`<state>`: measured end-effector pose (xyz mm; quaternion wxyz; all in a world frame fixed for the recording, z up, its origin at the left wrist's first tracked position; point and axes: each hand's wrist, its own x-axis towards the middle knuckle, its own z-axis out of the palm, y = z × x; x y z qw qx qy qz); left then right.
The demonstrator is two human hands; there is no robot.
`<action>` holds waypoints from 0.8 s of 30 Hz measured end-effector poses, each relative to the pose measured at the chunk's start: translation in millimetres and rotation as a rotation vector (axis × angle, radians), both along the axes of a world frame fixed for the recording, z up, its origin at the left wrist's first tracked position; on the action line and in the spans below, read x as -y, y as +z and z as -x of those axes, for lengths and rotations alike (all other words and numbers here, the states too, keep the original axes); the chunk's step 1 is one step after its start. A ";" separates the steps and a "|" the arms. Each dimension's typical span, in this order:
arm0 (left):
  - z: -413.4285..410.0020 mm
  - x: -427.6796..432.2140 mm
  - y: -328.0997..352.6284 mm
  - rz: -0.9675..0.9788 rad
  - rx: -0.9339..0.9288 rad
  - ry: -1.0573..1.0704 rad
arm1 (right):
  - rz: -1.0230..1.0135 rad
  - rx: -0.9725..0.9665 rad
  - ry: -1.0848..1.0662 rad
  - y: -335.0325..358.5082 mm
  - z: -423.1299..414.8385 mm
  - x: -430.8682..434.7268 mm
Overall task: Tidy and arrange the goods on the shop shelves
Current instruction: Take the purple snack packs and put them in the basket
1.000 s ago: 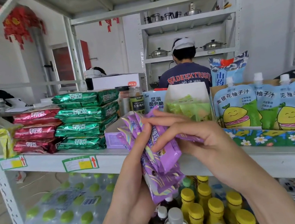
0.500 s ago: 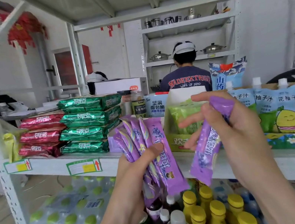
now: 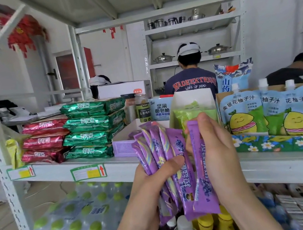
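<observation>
1. A white metal shelf board (image 3: 59, 170) with green-edged price tags runs across in front of us, and both hands are held up before its front edge.
2. Below it on the left sits a shrink-wrapped pack of green-capped water bottles (image 3: 70, 224).
3. On the board, blue spouted juice pouches with a smiling yellow fruit (image 3: 266, 111) stand on the right. Flat green foil packets (image 3: 92, 124) and red foil packets (image 3: 44, 140) are stacked on the left.
4. Our left hand (image 3: 157, 176) grips a fan of long purple snack sachets (image 3: 164, 148). The thumb is clamped across their fronts, and the other fingers are hidden behind them.
5. Our right hand (image 3: 217, 154) pinches a single purple sachet (image 3: 202, 176) upright. The thumb presses near its top end and the fingers are curled round its back.
6. That single sachet stands just to the right of the fan, and their lower parts overlap in our view.
7. A small open purple cardboard box (image 3: 122, 148) sits on the board just behind the fan, beside the green stack.
</observation>
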<state>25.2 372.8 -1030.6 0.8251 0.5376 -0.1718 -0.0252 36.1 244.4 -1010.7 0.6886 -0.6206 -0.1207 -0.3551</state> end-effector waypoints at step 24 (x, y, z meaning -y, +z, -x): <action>29.6 -9.8 -73.9 -0.062 -0.192 -0.191 | 0.077 -0.212 0.048 -76.9 38.2 -23.3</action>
